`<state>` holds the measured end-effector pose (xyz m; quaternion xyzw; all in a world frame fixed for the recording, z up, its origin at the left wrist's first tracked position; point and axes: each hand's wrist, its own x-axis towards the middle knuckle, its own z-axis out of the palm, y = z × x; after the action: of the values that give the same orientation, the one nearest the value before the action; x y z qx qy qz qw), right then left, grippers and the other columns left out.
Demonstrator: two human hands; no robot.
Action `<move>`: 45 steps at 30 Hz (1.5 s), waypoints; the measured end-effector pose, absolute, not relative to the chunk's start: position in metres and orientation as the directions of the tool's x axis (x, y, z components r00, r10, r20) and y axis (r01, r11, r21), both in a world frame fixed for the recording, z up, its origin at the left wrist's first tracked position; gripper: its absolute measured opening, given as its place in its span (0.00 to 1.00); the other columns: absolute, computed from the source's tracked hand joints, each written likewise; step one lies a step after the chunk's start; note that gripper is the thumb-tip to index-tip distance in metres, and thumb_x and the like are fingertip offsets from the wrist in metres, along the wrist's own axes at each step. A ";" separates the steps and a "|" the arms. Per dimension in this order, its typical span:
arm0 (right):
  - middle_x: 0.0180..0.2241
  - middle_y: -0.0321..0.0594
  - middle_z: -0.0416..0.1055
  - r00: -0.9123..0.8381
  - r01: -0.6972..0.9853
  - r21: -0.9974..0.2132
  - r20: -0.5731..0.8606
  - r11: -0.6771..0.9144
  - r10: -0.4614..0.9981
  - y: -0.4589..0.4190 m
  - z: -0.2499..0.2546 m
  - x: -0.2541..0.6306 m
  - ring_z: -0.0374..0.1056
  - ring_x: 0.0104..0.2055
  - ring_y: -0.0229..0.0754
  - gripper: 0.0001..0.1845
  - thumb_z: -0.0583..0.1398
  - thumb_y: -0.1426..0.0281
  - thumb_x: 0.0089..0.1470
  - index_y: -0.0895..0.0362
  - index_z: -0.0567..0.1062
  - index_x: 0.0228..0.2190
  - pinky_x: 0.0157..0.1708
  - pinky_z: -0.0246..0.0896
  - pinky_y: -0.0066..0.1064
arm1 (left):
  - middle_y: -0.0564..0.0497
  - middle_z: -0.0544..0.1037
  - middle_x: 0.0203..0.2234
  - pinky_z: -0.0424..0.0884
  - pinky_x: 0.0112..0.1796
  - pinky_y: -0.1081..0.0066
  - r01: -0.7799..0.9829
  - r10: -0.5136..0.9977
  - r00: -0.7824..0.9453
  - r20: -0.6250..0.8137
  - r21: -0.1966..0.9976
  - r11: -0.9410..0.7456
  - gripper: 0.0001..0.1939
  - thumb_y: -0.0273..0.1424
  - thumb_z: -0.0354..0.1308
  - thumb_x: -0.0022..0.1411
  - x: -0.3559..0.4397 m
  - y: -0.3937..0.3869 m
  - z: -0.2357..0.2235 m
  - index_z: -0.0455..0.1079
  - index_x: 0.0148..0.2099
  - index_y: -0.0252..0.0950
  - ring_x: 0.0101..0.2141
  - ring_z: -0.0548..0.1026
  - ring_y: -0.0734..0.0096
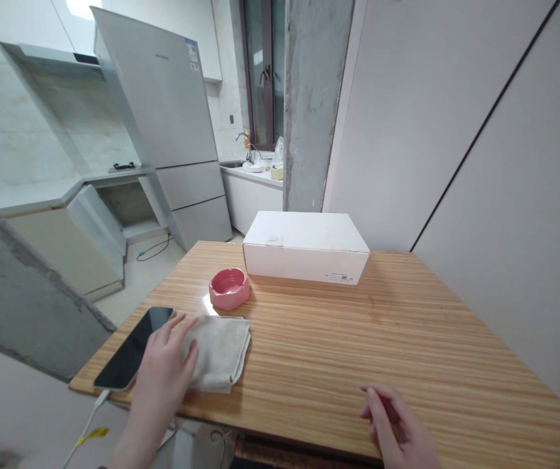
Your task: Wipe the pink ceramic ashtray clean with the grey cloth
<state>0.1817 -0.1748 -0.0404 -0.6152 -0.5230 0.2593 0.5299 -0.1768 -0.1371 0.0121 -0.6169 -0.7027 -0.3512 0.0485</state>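
My left hand (167,358) is open, fingers spread, at the left edge of a folded grey cloth (222,348). The fingertips hover over or rest on the cloth; contact is hard to tell. Just left of that hand lies a black-screened phone (131,352) with a white cable plugged into its near end. My right hand (397,423) is at the table's near edge on the right, its fingers curled in and the thumb close against them, with nothing visible inside. A pink ashtray (230,298) sits behind the cloth.
A closed white box (307,264) stands at the far side of the wooden table (338,345). The white cable (84,426) hangs over the left front edge. A pale wall (504,228) borders the right side; a fridge (163,117) and kitchen counters are beyond.
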 end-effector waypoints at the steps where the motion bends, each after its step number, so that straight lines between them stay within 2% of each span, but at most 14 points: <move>1: 0.21 0.36 0.72 0.258 0.357 -0.928 0.211 0.110 0.943 -0.169 -0.035 0.180 0.69 0.21 0.40 0.20 0.58 0.51 0.54 0.55 0.75 0.34 0.21 0.65 0.25 | 0.45 0.73 0.49 0.63 0.53 0.53 0.880 0.810 -0.224 0.543 0.470 -0.072 0.18 0.33 0.52 0.59 -0.157 -0.139 0.017 0.71 0.51 0.39 0.51 0.69 0.52; 3: 0.22 0.36 0.71 0.173 0.336 -0.936 0.172 0.106 0.970 -0.157 -0.027 0.172 0.68 0.22 0.39 0.19 0.57 0.52 0.56 0.55 0.74 0.33 0.22 0.64 0.26 | 0.50 0.76 0.42 0.67 0.49 0.60 0.776 0.828 -0.157 0.539 0.586 -0.234 0.12 0.34 0.52 0.63 -0.114 -0.140 0.024 0.73 0.46 0.41 0.45 0.73 0.60; 5: 0.24 0.37 0.71 0.090 0.300 -0.950 0.122 0.090 0.988 -0.146 -0.023 0.161 0.68 0.23 0.39 0.18 0.57 0.52 0.56 0.55 0.73 0.33 0.20 0.62 0.25 | 0.51 0.77 0.33 0.70 0.37 0.68 0.591 0.919 -0.046 0.391 0.752 -0.290 0.12 0.35 0.50 0.65 -0.072 -0.139 0.024 0.73 0.44 0.39 0.33 0.74 0.67; 7: 0.24 0.37 0.71 0.009 0.287 -0.953 0.104 0.097 0.995 -0.139 -0.021 0.150 0.67 0.23 0.39 0.18 0.55 0.53 0.58 0.55 0.72 0.31 0.22 0.63 0.26 | 0.52 0.76 0.26 0.68 0.31 0.73 0.395 0.977 0.046 0.206 0.895 -0.207 0.14 0.37 0.49 0.66 -0.037 -0.136 0.018 0.74 0.39 0.36 0.28 0.73 0.71; 9: 0.23 0.36 0.70 -0.048 0.312 -0.940 0.127 0.135 0.991 -0.134 -0.022 0.143 0.67 0.24 0.39 0.18 0.55 0.54 0.58 0.55 0.72 0.29 0.25 0.63 0.27 | 0.53 0.74 0.22 0.64 0.27 0.75 0.279 0.988 0.100 0.114 0.950 -0.138 0.17 0.39 0.49 0.66 -0.014 -0.132 0.008 0.73 0.34 0.34 0.25 0.70 0.73; 15: 0.26 0.37 0.73 -0.109 0.295 -0.942 0.133 0.160 0.985 -0.134 -0.022 0.147 0.70 0.30 0.42 0.18 0.55 0.57 0.59 0.56 0.73 0.26 0.32 0.64 0.28 | 0.54 0.74 0.22 0.59 0.28 0.76 0.339 0.974 0.203 0.099 0.926 -0.165 0.17 0.37 0.49 0.67 0.002 -0.133 -0.008 0.73 0.31 0.33 0.25 0.68 0.75; 28: 0.25 0.36 0.72 -0.097 0.355 -0.918 0.149 0.174 0.984 -0.141 -0.021 0.146 0.69 0.29 0.42 0.17 0.54 0.58 0.60 0.55 0.72 0.26 0.31 0.63 0.28 | 0.53 0.72 0.21 0.58 0.27 0.76 0.343 0.979 0.192 0.068 0.930 -0.132 0.18 0.38 0.49 0.66 0.001 -0.136 -0.006 0.72 0.30 0.33 0.25 0.67 0.75; 45: 0.26 0.36 0.72 -0.117 0.344 -0.925 0.126 0.159 0.985 -0.141 -0.022 0.146 0.69 0.30 0.41 0.16 0.54 0.59 0.61 0.54 0.72 0.27 0.32 0.62 0.28 | 0.54 0.72 0.21 0.57 0.27 0.76 0.358 0.976 0.203 0.076 0.922 -0.146 0.17 0.37 0.50 0.66 0.000 -0.137 -0.008 0.72 0.29 0.33 0.25 0.67 0.75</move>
<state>0.1460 -0.1412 -0.0216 -0.5199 -0.6390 0.3873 0.4140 0.0002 -0.1374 -0.0080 -0.6574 -0.5074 -0.3754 -0.4117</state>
